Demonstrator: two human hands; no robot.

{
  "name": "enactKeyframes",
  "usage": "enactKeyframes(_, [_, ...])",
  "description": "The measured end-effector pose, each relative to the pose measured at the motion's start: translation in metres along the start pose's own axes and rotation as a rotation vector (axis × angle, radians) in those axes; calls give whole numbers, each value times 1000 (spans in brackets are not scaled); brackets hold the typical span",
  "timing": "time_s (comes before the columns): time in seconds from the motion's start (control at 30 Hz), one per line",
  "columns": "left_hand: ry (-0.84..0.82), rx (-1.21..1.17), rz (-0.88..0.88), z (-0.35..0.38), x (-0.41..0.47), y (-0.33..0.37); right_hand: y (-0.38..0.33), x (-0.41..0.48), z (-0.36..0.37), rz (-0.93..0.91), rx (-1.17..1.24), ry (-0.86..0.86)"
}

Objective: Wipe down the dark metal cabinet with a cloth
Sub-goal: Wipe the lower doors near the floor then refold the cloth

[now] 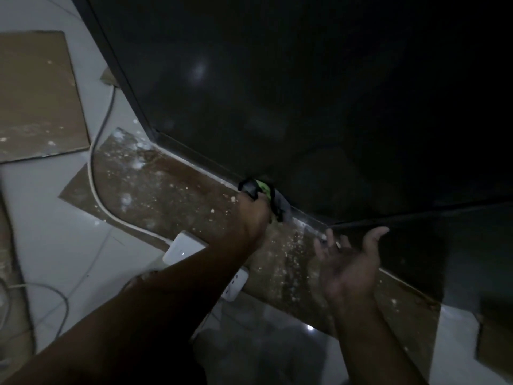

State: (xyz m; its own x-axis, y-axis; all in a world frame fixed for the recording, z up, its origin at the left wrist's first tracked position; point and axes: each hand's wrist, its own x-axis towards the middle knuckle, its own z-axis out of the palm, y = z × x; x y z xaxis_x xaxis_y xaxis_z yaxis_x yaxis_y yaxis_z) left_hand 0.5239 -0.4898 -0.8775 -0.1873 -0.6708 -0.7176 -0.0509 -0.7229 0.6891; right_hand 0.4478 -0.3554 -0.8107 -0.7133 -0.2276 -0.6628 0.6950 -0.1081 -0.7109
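The left hand [252, 215] grips a bunched cloth [267, 189], green and dark with a grey part, and its fingers are curled around it. It presses the cloth on the lowest strip of the dark metal cabinet [277, 93], just where the front meets the floor. The cabinet fills the upper and right part of the view. From the cloth, nearly all of its face lies upward and to the right. Its bottom edge runs on a diagonal from upper left to lower right, so I judge the next stroke follows this line or goes up over the panel.

The right hand [347, 262] is open, palm up, with the fingers spread, and it holds nothing. It hangs near the lower corner of the cabinet, just right of the cloth. The left hand is clearly the nearer one for the wiping.

Under the edge lies a brown cardboard sheet [166, 184] with white specks. A white cable [95, 190] crosses it to a white power strip [183, 247], which sits under the left forearm on the pale tiled floor [55, 240]. A low stroke to the left could come near the cable. The picture is dim, so I cannot tell dust on the panel.
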Motion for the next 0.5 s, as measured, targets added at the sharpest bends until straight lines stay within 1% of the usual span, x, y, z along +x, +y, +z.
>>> enactKeyframes(0.1, [-88, 23, -36, 13, -28, 1, 13, -2, -8, 87, -172, -89])
enactKeyframes(0.2, [-158, 115, -16, 17, -34, -6, 25, -5, -5, 156, -377, -182])
enactKeyframes(0.27, [-246, 165, 18, 18, -41, -7, 34, -4, 4, 180, -406, -232])
enactKeyframes(0.33, [-340, 116, -33, 18, -47, -6, 42, -3, 17, 215, -351, -219])
enactKeyframes(0.4, [-434, 102, -77, 14, -46, -3, 50, 0, 29, 246, -207, -169])
enactKeyframes(0.47, [-455, 89, -118, 1, -40, 4, 57, 5, 43, 322, -30, -86])
enactKeyframes(0.5, [-433, 81, -130, -6, -34, 7, 59, 10, 50, 353, 58, -33])
